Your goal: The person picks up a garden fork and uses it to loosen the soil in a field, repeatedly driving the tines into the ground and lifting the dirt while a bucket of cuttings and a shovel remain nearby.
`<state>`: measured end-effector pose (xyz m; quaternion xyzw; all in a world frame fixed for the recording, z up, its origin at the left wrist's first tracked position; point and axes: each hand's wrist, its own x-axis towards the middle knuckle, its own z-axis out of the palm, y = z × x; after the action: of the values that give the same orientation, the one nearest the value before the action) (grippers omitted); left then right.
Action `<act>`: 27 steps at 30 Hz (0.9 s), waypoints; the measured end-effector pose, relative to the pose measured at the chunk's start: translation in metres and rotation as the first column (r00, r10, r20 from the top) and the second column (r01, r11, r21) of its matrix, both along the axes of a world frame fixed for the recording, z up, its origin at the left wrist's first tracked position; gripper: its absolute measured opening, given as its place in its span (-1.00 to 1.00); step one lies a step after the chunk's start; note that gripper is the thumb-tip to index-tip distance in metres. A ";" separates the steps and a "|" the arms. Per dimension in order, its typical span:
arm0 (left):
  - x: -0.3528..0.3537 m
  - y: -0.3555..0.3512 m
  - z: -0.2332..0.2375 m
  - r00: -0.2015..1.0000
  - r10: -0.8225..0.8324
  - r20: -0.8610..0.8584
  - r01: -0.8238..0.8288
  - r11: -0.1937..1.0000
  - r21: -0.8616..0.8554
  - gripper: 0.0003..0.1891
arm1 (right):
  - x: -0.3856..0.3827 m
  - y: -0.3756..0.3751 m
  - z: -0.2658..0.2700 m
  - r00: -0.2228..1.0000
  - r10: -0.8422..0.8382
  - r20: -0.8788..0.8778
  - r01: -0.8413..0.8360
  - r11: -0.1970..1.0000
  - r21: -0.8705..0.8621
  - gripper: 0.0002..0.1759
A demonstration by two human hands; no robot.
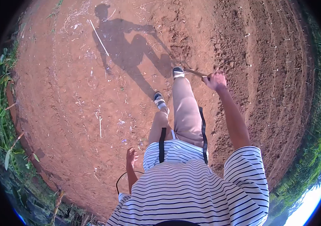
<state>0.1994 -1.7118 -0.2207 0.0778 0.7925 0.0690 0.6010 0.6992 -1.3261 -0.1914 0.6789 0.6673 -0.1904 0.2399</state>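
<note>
My right hand (216, 81) is wrapped round the end of a long wooden handle (195, 72), out in front and to the right. The handle runs left toward my forward foot (178, 71); the far end of the tool is hard to make out there. Low on the left, my left hand (132, 156) hangs beside my hip over the bare soil, holding nothing, its fingers loosely bent and apart. My other foot (159, 98) rests on the ground farther back and to the left.
Loose, tilled soil with furrows (266, 75) lies on the right, dotted with small pale bits. Flatter reddish ground (66, 113) spreads left, with a thin white stick (99, 37) and dry straw. Green plants (7, 143) border the left edge, and more greenery (319, 147) the right.
</note>
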 end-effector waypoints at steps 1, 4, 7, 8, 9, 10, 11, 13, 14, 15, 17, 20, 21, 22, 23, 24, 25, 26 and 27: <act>0.001 0.010 0.002 1.000 0.015 -0.004 -0.015 1.000 0.019 -0.55 | -0.007 -0.003 0.016 1.000 -0.013 0.009 0.013 1.000 -0.009 -0.37; 0.000 0.028 0.003 0.998 0.065 -0.021 -0.064 0.996 0.058 -0.55 | -0.013 0.002 0.028 0.999 0.010 -0.030 -0.013 0.994 -0.106 -0.38; 0.006 0.049 -0.002 0.991 0.134 -0.030 -0.130 0.984 0.120 -0.56 | -0.011 -0.006 0.021 0.997 -0.002 -0.078 -0.005 0.997 -0.083 -0.41; 0.011 0.057 -0.004 0.991 0.130 -0.030 -0.125 0.985 0.121 -0.56 | -0.008 -0.006 0.020 0.994 -0.008 -0.105 0.001 0.998 -0.065 -0.43; 0.017 0.068 -0.002 0.996 0.084 -0.002 -0.084 0.994 0.065 -0.57 | -0.009 -0.004 0.020 0.994 -0.034 -0.108 0.025 0.996 -0.083 -0.47; 0.021 0.075 0.001 0.999 0.040 0.026 -0.040 0.999 0.006 -0.59 | -0.010 -0.004 0.024 0.993 -0.037 -0.110 0.027 0.995 -0.093 -0.47; 0.025 0.085 0.003 0.999 -0.009 0.039 0.010 1.000 -0.016 -0.58 | -0.010 -0.001 0.028 0.988 -0.052 -0.143 0.034 0.992 -0.125 -0.48; 0.033 0.103 0.003 1.000 -0.004 0.020 0.003 1.000 0.003 -0.58 | -0.005 0.001 0.029 0.982 -0.038 -0.184 0.008 0.987 -0.159 -0.51; 0.042 0.116 0.003 1.000 0.008 0.003 -0.008 1.000 0.029 -0.58 | -0.003 0.002 0.028 0.976 0.002 -0.219 -0.028 0.993 -0.114 -0.58; 0.049 0.129 0.003 0.999 0.050 -0.006 -0.050 0.999 0.016 -0.58 | 0.000 0.004 0.026 0.961 -0.035 -0.276 -0.003 0.991 -0.135 -0.63; 0.056 0.152 -0.005 0.999 0.031 -0.015 -0.032 0.999 -0.013 -0.57 | 0.004 0.015 0.032 0.922 -0.040 -0.384 0.016 0.998 -0.066 -0.71; 0.073 0.190 -0.055 0.998 0.023 -0.060 -0.022 1.000 0.016 -0.56 | -0.003 0.048 0.007 0.899 0.072 -0.432 -0.022 0.992 0.120 -0.71; 0.082 0.209 -0.072 0.996 -0.055 -0.066 0.062 0.990 0.123 -0.55 | -0.013 0.068 -0.004 0.920 0.111 -0.376 -0.069 0.990 0.123 -0.68; 0.083 0.217 -0.072 0.987 -0.130 -0.090 0.147 0.965 0.219 -0.54 | -0.029 0.080 -0.009 0.932 0.148 -0.332 -0.115 0.987 0.115 -0.65; 0.079 0.220 -0.073 0.970 -0.226 -0.089 0.242 0.935 0.260 -0.53 | -0.048 0.096 -0.018 0.919 0.178 -0.352 -0.145 0.982 0.117 -0.60; 0.077 0.230 -0.058 0.969 -0.223 -0.108 0.245 0.928 0.282 -0.53 | -0.064 0.116 -0.027 0.910 0.200 -0.364 -0.160 0.977 0.139 -0.55; 0.082 0.238 -0.038 0.992 -0.114 -0.051 0.124 0.941 0.315 -0.53 | -0.071 0.131 -0.031 0.908 0.209 -0.363 -0.155 0.973 0.171 -0.55; 0.084 0.239 -0.013 1.000 -0.001 0.014 -0.004 0.945 0.328 -0.54 | -0.076 0.136 -0.033 0.918 0.223 -0.327 -0.188 0.973 0.137 -0.53; 0.078 0.229 0.006 0.997 0.076 0.015 -0.076 0.914 0.399 -0.54 | -0.080 0.135 -0.035 0.926 0.238 -0.292 -0.221 0.971 0.091 -0.52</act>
<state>0.2774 -1.4827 -0.2147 0.1679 0.7643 0.2526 0.5691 0.6188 -1.1908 -0.2268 0.5658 0.7759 -0.2431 0.1370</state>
